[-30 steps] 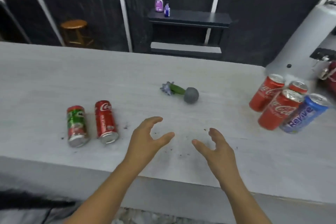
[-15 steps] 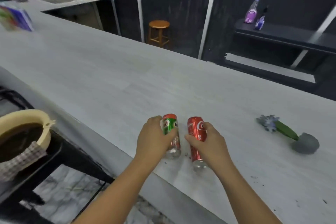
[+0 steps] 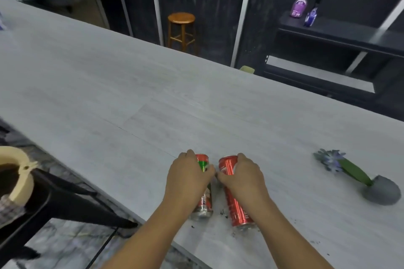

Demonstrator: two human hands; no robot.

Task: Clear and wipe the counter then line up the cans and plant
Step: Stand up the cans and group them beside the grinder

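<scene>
early days: left hand [image 3: 188, 178] grips the green can [image 3: 203, 190], right hand [image 3: 241, 178] the red can [image 3: 237, 207], both lying near the counter [image 3: 131, 98] edge; plant [image 3: 358, 176] toppled, crumbs unwiped.

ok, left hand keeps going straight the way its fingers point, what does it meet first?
Nothing nearby, apparently: the left hand, gripping the green can, points up-counter over bare counter. Depth is uncertain.

Two cans on their sides, green-and-red can [image 3: 202, 200] and red can [image 3: 237, 207], under curled fingers [image 3: 185, 157]; toppled plant [image 3: 358, 178] (purple flower) well right.
</scene>
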